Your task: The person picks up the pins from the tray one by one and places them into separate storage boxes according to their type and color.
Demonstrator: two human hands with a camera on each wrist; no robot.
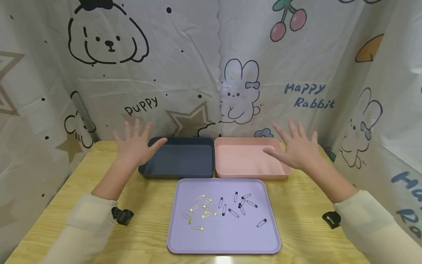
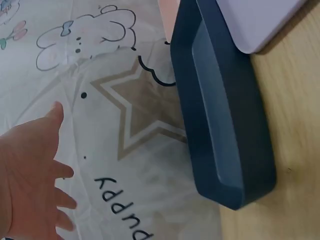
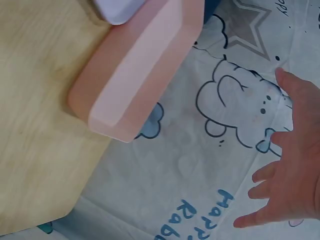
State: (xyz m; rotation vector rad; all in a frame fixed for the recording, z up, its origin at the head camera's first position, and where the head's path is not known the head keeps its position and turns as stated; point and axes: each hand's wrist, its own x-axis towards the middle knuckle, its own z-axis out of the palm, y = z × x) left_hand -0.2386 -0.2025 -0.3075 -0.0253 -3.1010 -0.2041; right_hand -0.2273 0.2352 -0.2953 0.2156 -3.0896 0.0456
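Observation:
My left hand (image 1: 134, 146) hovers with spread fingers by the left end of a dark blue tray (image 1: 179, 176). Over the right end of a pink tray (image 1: 250, 176), my right hand (image 1: 296, 148) is raised with its fingers spread too. Neither hand holds anything. In front of both trays lies a lilac tray (image 1: 227, 240). Several gold safety pins (image 1: 197, 228) are scattered on its left half, and several black safety pins (image 1: 233, 213) on its right half. The wrist views show the left hand (image 2: 30, 175) and right hand (image 3: 295, 160) apart from the trays.
The trays stand on a light wooden table (image 1: 148, 227). A printed curtain (image 1: 184, 69) hangs behind the table and along both sides. Each wrist carries a small black device, one on the left (image 1: 122, 216) and one on the right (image 1: 331, 219).

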